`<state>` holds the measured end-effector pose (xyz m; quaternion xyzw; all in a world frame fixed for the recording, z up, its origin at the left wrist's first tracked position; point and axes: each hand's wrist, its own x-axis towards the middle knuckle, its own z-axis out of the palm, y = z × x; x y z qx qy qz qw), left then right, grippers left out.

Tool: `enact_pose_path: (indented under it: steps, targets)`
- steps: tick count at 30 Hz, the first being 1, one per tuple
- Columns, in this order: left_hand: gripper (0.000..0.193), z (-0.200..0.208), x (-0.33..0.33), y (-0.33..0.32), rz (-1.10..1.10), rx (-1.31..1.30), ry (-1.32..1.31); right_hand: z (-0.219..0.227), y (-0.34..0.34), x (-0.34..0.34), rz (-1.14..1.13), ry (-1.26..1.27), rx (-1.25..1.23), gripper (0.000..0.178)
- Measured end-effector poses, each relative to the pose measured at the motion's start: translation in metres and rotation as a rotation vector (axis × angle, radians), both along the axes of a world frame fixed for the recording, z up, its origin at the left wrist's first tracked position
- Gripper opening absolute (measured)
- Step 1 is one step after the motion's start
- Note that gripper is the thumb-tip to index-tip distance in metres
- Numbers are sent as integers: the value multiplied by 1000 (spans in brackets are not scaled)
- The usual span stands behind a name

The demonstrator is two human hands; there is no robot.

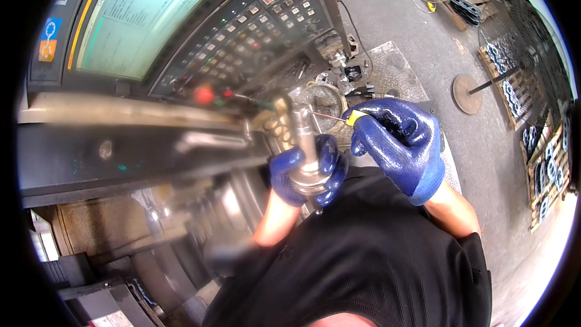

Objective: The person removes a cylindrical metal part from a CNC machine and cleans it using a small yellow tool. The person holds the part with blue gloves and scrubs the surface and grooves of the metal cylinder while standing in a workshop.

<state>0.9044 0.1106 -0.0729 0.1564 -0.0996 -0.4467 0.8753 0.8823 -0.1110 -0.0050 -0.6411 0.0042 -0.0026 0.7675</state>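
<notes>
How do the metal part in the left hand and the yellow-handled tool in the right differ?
Build: the metal part is thick with a wide round lower end; the yellow-handled tool has a thin shaft.
Colour: the metal part looks silvery; the yellow-handled tool shows yellow at its grip.
Pose: the metal part runs up the picture; the yellow-handled tool's shaft points crosswise toward its upper end.
Shared: both held, in gloved left hand and right hand.
</notes>
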Motion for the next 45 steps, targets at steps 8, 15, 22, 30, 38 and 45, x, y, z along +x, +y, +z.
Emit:
enact_pose_path:
  steps: [8,15,22,30,38,45]
  targets:
    - [54,-2,3,3,-21,-5,18,0,0,0,8,6,-26,23]
    - [52,5,5,5,37,102,-51,12,-14,6,-44,-507,-616,30]
    - [49,9,5,9,103,216,-98,6,-18,8,-138,-817,-951,40]
    - [49,10,5,14,62,231,-81,2,-18,4,-110,-784,-924,41]
    - [54,9,-2,17,88,291,-33,-2,-18,6,-135,-895,-1014,40]
    - [54,8,-3,20,79,322,-43,-9,-17,1,-99,-777,-869,44]
